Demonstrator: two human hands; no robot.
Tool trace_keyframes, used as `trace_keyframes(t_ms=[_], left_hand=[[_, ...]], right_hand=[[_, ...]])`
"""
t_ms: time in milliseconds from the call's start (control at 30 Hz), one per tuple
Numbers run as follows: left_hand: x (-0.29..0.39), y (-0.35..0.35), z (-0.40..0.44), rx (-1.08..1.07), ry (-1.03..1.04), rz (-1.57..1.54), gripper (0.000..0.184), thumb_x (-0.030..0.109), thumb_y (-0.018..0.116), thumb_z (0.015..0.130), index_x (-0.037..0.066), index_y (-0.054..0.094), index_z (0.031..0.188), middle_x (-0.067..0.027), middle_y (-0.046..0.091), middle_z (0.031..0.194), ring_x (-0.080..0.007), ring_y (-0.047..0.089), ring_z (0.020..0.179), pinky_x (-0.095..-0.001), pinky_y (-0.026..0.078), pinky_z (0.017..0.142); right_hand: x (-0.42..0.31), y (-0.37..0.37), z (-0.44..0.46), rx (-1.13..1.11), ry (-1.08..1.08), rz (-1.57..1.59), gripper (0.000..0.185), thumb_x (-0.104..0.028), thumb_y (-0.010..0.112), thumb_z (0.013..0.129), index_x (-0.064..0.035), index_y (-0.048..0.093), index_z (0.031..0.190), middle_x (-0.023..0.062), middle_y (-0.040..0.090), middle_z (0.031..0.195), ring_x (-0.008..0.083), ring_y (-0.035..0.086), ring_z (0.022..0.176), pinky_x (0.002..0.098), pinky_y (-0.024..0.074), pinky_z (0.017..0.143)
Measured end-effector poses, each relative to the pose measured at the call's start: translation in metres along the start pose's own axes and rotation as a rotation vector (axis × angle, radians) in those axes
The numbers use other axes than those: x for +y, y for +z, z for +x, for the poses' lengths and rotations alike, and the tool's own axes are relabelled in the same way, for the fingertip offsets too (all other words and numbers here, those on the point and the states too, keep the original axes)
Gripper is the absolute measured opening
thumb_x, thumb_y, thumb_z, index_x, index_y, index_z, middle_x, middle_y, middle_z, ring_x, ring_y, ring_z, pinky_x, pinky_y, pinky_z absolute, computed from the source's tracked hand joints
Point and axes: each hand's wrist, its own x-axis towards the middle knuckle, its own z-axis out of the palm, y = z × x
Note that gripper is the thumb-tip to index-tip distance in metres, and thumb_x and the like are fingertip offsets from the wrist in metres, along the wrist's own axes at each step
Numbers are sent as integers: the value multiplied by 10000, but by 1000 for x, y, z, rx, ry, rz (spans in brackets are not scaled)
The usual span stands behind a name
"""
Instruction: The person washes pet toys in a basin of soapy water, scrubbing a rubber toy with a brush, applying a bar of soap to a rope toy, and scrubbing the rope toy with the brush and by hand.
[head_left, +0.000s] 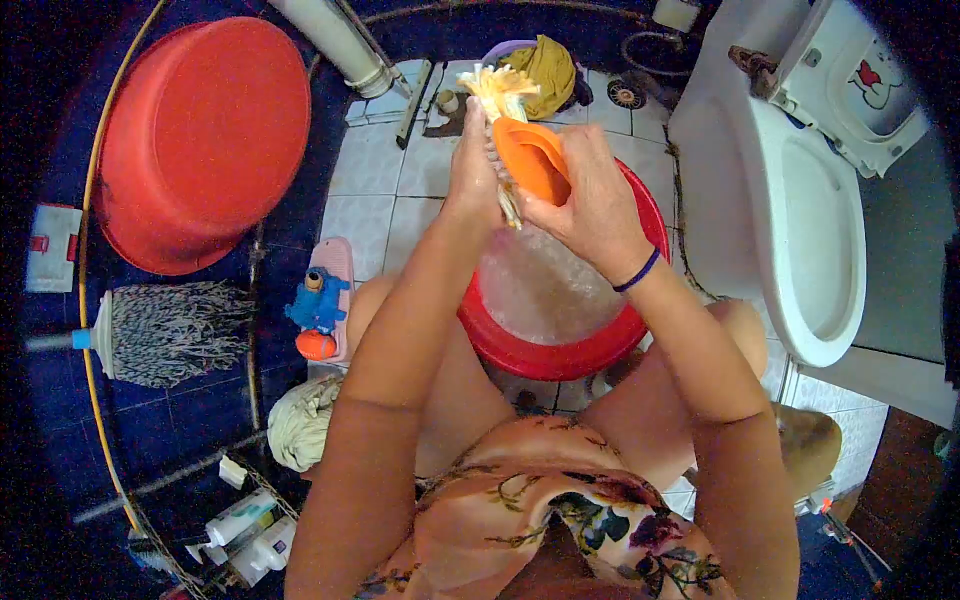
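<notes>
Above a red basin (560, 362) of cloudy water, my left hand (473, 165) is closed around a pale, fringed bundle (497, 88) whose frayed end sticks up past the fingers. My right hand (597, 205) grips an orange scoop-like piece (532, 160), its hollow side turned toward the right hand. The orange piece lies against the bundle, between the two hands. What exactly the bundle is made of cannot be made out.
A large red tub (225, 140) hangs at the upper left, above a mop head (180, 333). A pink slipper (338, 270) with blue figures lies left. The white toilet (815, 240) stands right. A mustard cloth (546, 80) sits beyond the hands, near a floor drain (626, 94).
</notes>
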Motion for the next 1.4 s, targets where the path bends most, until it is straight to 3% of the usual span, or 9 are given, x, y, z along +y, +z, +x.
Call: trace_keyframes(t_ms=[200,333,500,567,700,933,1033,1133,1400], left_hand=[[-31,13,-3,86,127,243,567,502,272,909,73,376,1266,-108,512,1157,-226,552,993,-359,465,856],[6,17,-8,145,62,77,567,521,281,900,71,416,1219,-112,551,1088,-224,572,949,-365,480,827],[-24,8,-10,116,76,225,531,496,290,909,86,417,1221,-92,557,1061,-192,591,883,-358,510,738],[-15,26,-25,59,38,255,554,504,287,910,57,424,1206,-61,572,961,-147,580,762,-270,505,659],[-7,9,-20,-348,-87,-35,558,500,286,910,32,447,1167,-89,592,908,-162,594,692,-281,517,621],[6,11,-34,-265,-82,165,473,410,375,903,37,406,1191,-118,594,935,-176,602,705,-302,525,633],[5,15,-37,-192,-28,243,428,256,492,865,46,369,1217,-109,576,970,-171,599,738,-301,522,649],[1,24,-41,-172,-11,316,626,39,577,737,50,268,1281,-92,500,1101,-171,560,913,-300,493,752],[0,31,-55,-341,118,467,936,19,687,523,47,198,1320,-90,466,1167,-202,521,1033,-334,412,913]], right_hand=[[22,-14,18,24,238,-27,452,-250,675,649,-10,530,1003,182,491,877,341,501,810,389,437,697],[-10,1,-4,-35,-51,21,419,-236,655,688,-8,528,1015,168,499,881,334,512,811,389,441,718],[36,0,17,59,260,65,396,-262,640,719,11,524,981,154,525,852,292,536,774,368,453,709],[59,1,20,134,382,132,370,-270,619,750,2,533,984,119,552,802,246,557,719,341,472,657],[57,-28,30,78,909,1213,308,-310,517,826,-40,541,973,20,595,777,144,554,597,260,470,524],[43,-59,30,-133,818,1610,460,-375,487,818,-16,515,1105,116,630,928,202,643,733,341,568,548],[28,-56,29,-226,850,1430,458,-377,489,821,-7,523,1089,120,634,898,209,644,709,335,568,540],[21,-51,25,-191,865,1391,469,-405,514,803,-13,543,1057,112,636,870,196,640,684,324,556,554],[16,-51,31,49,820,1443,452,-342,508,808,-26,512,1130,81,606,1040,179,607,897,300,498,775]])
